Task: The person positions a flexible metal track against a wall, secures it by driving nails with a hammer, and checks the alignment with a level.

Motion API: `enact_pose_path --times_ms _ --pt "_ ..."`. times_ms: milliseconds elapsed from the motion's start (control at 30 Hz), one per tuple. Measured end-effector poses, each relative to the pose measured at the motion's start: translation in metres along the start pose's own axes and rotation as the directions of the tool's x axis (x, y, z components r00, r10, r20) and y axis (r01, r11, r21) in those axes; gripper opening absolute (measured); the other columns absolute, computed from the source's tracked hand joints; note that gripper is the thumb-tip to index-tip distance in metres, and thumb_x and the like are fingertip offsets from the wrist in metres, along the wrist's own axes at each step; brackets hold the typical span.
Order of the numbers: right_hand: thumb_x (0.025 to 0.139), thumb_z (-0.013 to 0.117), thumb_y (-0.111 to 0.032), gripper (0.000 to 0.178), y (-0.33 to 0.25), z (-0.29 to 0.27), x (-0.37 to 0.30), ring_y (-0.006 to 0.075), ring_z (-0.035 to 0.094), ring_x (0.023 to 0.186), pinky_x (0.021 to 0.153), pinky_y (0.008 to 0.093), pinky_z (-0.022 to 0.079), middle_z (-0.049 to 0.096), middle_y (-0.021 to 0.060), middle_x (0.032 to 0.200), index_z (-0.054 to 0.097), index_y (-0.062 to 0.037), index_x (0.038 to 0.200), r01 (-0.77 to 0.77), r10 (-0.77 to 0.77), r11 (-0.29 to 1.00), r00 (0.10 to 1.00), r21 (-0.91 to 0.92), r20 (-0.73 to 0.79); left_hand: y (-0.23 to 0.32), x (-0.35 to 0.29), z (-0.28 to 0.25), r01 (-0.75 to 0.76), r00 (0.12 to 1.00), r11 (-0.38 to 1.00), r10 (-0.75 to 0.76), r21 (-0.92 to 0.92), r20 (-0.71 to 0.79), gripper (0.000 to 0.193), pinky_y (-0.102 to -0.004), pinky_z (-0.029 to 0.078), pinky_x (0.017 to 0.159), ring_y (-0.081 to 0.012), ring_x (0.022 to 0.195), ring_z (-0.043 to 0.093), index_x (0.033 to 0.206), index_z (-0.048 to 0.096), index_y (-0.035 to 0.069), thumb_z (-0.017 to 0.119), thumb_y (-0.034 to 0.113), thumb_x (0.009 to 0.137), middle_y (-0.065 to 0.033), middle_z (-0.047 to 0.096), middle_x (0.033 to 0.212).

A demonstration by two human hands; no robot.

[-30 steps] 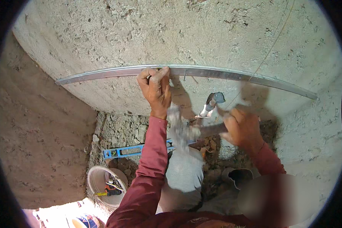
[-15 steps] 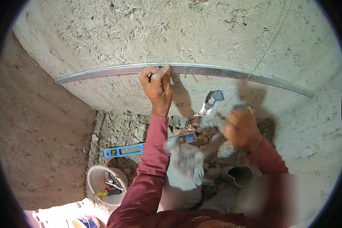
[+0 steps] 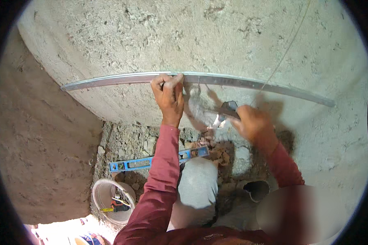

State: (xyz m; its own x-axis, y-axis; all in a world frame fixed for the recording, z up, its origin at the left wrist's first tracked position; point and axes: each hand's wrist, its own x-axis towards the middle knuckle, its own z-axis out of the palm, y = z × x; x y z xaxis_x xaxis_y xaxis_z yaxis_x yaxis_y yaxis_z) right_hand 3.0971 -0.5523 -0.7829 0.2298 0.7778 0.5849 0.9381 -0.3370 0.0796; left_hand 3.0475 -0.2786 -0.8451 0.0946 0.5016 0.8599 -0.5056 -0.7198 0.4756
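Observation:
A long metal track (image 3: 241, 81) lies across the rough plastered wall. My left hand (image 3: 169, 96) is closed on the track's lower edge, its fingers bent and pressed together against the metal. In my right hand (image 3: 255, 124) is a hammer (image 3: 195, 101), gripped by the handle, its head blurred by motion. The hammer head is just under a thin nail (image 3: 199, 80) that sticks out of the track, right of my left fingers. Whether head and nail touch, I cannot tell. Behind the handle, a pipe stub with a dark covering (image 3: 230, 105) comes out of the wall.
A blue spirit level (image 3: 139, 163) lies on the rubble (image 3: 129, 141) at the wall's foot. Left of my knee, a white bucket (image 3: 100, 192) holds a tape measure (image 3: 119, 205) and other tools. A thin string (image 3: 285, 53) hangs down the wall, and another wall (image 3: 37, 134) closes the left side.
The hammer has swung up from low near my knee to just below the nail, my right hand rising with it. My left hand stays at the same place on the track.

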Motion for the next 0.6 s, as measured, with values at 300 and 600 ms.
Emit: enact_pose_path --times_ms 300,600 --pt "0.074 0.072 -0.027 0.022 0.014 0.007 -0.004 0.022 0.06 0.064 0.054 0.0372 0.045 0.054 0.0041 0.075 0.054 -0.014 0.078 -0.046 0.046 0.997 0.999 -0.059 -0.011 0.023 0.001 0.003 -0.176 0.984 0.942 0.156 0.286 0.091 0.03 -0.0294 0.043 0.079 -0.0198 0.09 0.047 0.107 0.067 0.01 0.072 -0.007 0.083 -0.0049 0.046 0.099" --pt "0.074 0.076 -0.039 0.033 0.01 0.008 -0.01 0.0176 0.061 0.07 0.06 0.0327 0.048 0.057 0.0006 0.082 0.056 -0.0164 0.088 0.095 -0.108 0.961 0.994 -0.258 -0.035 0.023 0.003 0.003 -0.202 0.979 0.924 0.185 0.325 0.084 0.03 -0.0308 0.043 0.082 -0.0203 0.094 0.049 0.108 0.068 0.011 0.073 -0.005 0.083 -0.0043 0.047 0.099"
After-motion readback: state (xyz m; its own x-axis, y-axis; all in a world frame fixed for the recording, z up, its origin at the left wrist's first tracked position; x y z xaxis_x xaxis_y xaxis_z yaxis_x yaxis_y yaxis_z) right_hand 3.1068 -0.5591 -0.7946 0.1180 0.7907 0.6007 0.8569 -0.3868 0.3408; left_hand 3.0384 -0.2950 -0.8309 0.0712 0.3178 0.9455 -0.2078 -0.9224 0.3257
